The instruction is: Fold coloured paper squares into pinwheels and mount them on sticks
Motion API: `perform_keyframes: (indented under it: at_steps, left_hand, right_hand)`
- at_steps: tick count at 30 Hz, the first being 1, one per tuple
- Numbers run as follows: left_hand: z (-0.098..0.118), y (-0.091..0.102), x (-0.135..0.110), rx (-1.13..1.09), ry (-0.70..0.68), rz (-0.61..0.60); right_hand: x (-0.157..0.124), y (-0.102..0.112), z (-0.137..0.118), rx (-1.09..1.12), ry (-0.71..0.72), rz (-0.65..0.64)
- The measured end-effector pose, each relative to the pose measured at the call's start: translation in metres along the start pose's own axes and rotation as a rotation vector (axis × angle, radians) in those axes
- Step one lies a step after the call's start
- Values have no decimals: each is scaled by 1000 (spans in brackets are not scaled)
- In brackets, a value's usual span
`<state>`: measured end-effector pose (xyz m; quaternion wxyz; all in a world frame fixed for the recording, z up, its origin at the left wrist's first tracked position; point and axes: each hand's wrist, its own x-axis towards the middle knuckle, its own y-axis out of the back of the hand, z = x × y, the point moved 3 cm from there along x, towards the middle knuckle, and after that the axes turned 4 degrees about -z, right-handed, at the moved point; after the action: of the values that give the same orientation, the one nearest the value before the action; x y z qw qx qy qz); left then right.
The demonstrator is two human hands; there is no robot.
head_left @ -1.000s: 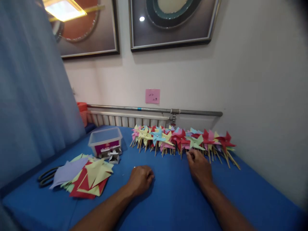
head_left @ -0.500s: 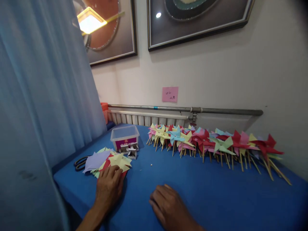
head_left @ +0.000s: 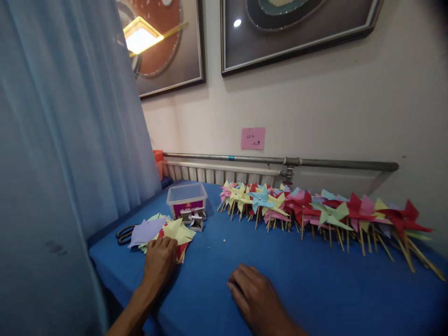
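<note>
My left hand lies on the near edge of a pile of coloured paper squares, its fingers curled down onto the red and yellow sheets. My right hand rests palm down on the blue table, fingers together and stretched forward, with nothing in it. A long row of paper pinwheels on wooden sticks lies along the back of the table, well beyond both hands.
A clear plastic box with small metal clips in front stands behind the paper pile. Black scissors lie at the table's left edge beside a blue curtain. A pipe and radiator run along the wall.
My left hand has moved left from the table's middle onto the paper pile. My right hand has drawn back from the pinwheels to the near table. The view has swung left.
</note>
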<state>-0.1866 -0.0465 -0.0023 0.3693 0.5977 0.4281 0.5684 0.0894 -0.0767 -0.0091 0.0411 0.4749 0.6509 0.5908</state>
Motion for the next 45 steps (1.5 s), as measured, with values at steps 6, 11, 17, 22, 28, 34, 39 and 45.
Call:
perform_keyframes:
  at_steps: [6,11,17,22,28,34,39,45]
  left_hand:
    - [-16,8,6,-121,131,144]
    - [-36,16,14,-477,406,296]
    - [-14,41,18,-701,442,396]
    - [66,51,26,-867,161,237]
    - [145,44,64,-1349,169,-295]
    - [185,25,88,-1561,215,-527]
    - [190,4,79,-1717,149,-530]
    - [185,-5,77,-1813,69,-587]
  right_hand:
    - [2,1,1,40,-30,9]
    - [1,4,4,83,-58,49]
    - [5,5,5,286,-181,63]
    - [13,-7,30,675,-442,220]
    - [10,13,90,826,-578,536]
    - [7,34,86,1305,-573,466]
    - [3,23,87,1479,-717,608]
    - [0,12,93,1438,-815,600]
